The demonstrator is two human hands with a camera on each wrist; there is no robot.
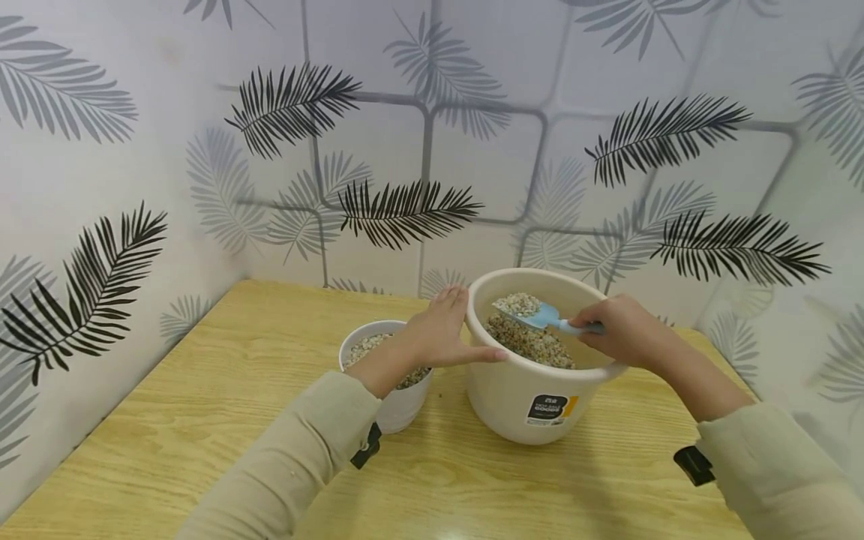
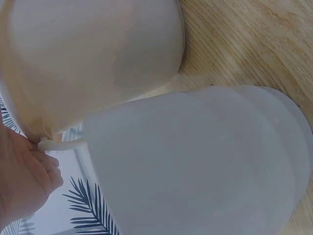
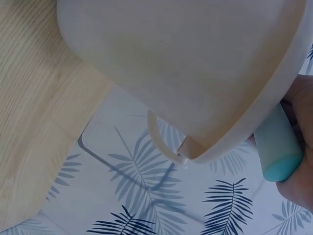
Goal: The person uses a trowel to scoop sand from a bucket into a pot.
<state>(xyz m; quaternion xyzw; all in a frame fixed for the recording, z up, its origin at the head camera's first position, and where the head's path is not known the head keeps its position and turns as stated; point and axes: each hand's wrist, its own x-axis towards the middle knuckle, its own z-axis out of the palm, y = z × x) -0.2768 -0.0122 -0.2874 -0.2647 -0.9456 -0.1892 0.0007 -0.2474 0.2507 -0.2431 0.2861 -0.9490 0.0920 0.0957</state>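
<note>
At right, my right grip [image 1: 622, 330] pinches the likely light, stiff scoop [image 1: 544, 316] by its handle [image 1: 589, 328]; left grip [image 1: 442, 328] spreads on the bucket [image 1: 502, 401] rim [image 1: 536, 368].

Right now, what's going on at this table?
A person is scooping grainy material from a cream bucket. The right hand grips a light blue scoop by its handle; its blade carries a heaped load above the mix inside the bucket. The left hand rests against the bucket's rim. A smaller white pot stands on the wooden table to the bucket's left, with similar grains in it.
</note>
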